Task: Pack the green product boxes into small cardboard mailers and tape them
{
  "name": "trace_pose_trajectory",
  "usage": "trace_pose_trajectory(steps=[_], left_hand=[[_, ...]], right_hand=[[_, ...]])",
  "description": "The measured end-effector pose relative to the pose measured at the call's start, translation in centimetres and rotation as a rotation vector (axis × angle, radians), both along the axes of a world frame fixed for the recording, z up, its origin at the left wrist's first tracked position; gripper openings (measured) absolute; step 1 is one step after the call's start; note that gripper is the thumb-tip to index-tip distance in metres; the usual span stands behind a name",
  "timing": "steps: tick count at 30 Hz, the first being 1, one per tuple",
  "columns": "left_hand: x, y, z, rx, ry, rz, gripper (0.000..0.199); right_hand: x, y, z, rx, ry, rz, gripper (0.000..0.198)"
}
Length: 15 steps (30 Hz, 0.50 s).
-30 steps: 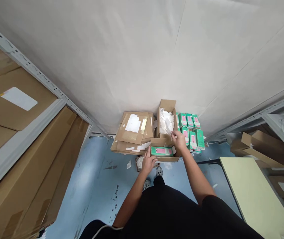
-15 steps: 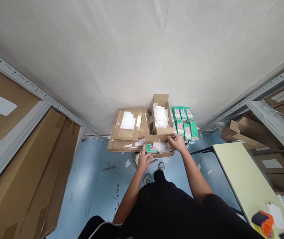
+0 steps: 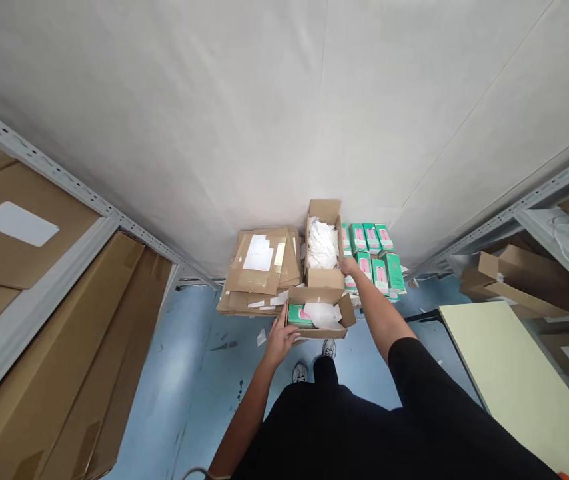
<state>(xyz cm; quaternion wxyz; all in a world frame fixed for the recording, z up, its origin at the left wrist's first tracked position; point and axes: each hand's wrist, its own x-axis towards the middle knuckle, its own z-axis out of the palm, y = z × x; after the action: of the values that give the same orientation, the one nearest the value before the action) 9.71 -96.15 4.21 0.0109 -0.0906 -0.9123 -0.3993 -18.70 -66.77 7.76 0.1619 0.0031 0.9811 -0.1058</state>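
An open cardboard box [image 3: 309, 331] is close to me, holding a green and pink carton [image 3: 298, 315] and a sheet of white paper [image 3: 323, 314]. My left hand [image 3: 280, 339] grips this box at its left end, thumb over the near side. Behind it stands a second open cardboard box [image 3: 325, 278], filled with crumpled white paper [image 3: 323, 245]. At that box's right front corner is my right hand [image 3: 349, 267], fingers curled closed; the fingertips are hidden, so I cannot tell what they hold. Several green and pink cartons [image 3: 379, 272] stand in rows just right of it.
Flattened cardboard [image 3: 252, 277] is piled on the left. Shelving with large cardboard cartons [image 3: 79, 333] rises at far left. On the right are a pale yellow table [image 3: 504, 353] and a shelf with open boxes [image 3: 524, 267]. A wall [image 3: 264, 133] closes off the back.
My right hand has left the near box and reached forward to the far box's right corner. My left hand stays on the near box, whose right flap now stands outward. The view has shifted slightly.
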Motion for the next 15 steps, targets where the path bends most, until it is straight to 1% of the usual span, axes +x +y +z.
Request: trace_pose_trajectory(steps=[1,2,6,8,15], left_hand=[[-0.3,0.1,0.1,0.004,-0.003,-0.009,0.016],[-0.6,0.3,0.2,0.009,-0.006,-0.017,0.015],[-1.5,0.8,0.3,0.020,-0.012,-0.024,0.015],[-1.8,1.0,0.3,0.025,-0.019,-0.034,0.014],[-1.4,1.0,0.3,0.018,-0.017,-0.062,0.014]], right_hand=[[0.1,0.0,-0.3,-0.004,-0.001,0.009,0.017],[0.3,0.1,-0.6,-0.008,-0.005,0.007,0.018],[1.9,0.5,-1.3,-0.023,0.032,-0.032,0.039],[2.6,0.7,-1.5,-0.030,0.059,-0.046,0.044],[4.9,0.1,-2.5,-0.051,0.100,-0.094,0.042]])
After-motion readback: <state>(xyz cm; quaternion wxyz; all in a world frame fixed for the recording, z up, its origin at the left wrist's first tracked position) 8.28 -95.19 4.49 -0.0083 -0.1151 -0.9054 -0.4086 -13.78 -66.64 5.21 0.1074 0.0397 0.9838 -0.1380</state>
